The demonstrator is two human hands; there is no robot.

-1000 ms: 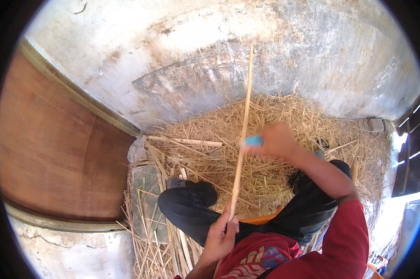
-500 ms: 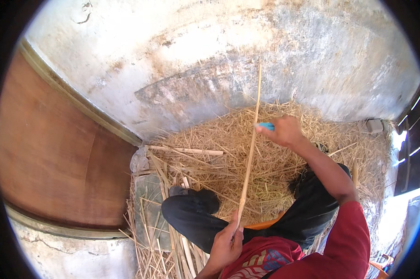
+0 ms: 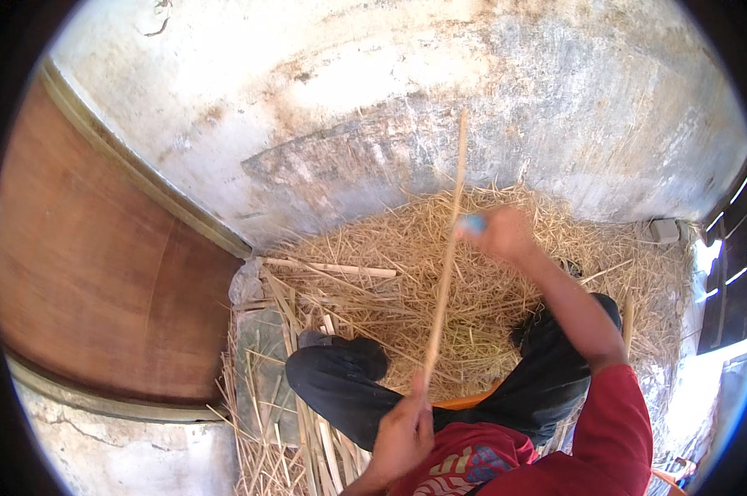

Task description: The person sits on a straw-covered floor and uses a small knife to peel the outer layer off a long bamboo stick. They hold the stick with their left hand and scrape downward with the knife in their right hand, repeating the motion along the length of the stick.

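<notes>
Down the middle of the frame runs a long thin cane [image 3: 444,264], its long axis nearly upright in the picture, leaning slightly right toward the top. At its lower end the left hand [image 3: 402,434] is clenched round it, close to the body. Higher up, right of centre, the right hand [image 3: 499,234] grips a small blue tool [image 3: 473,223] touching the cane's side. So the left hand anchors the near end; the right hand works the middle, above the straw pile [image 3: 406,256].
</notes>
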